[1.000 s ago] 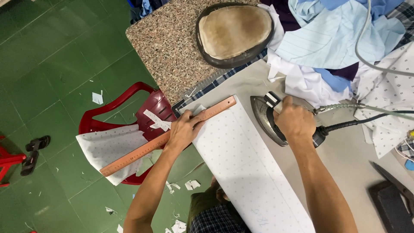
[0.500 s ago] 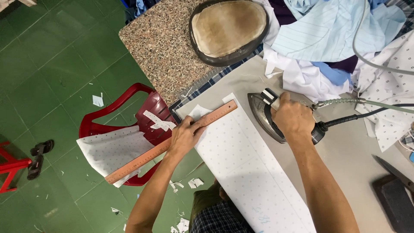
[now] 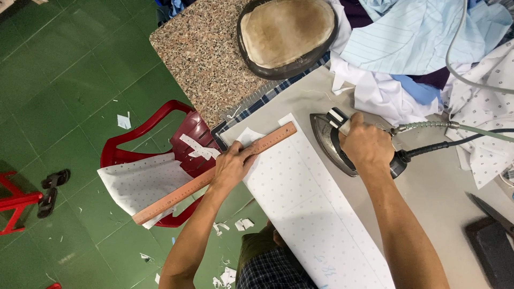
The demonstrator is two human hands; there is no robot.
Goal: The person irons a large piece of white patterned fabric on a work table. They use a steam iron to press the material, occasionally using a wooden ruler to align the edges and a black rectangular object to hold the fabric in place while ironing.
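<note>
**Ruler and iron on dotted fabric**

Nearest, dotted white fabric strip (image 3: pixel 310 214) flat on grey worktop (image 3: pixel 444 176). Left hand (image 3: pixel 231 167) pressing wooden ruler (image 3: pixel 214 174) across its top edge. Right hand (image 3: pixel 367 143) clenched around iron (image 3: pixel 334 144) just beside. Beyond, heaped shirts (image 3: pixel 407 48).

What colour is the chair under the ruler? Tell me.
Red chair, clearest in the head view.

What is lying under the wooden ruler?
Under the wooden ruler lies the top edge of a white dotted fabric strip, pressed by the left hand. The ruler's lower end hangs free above a red chair. The fold underneath is hidden.
</note>
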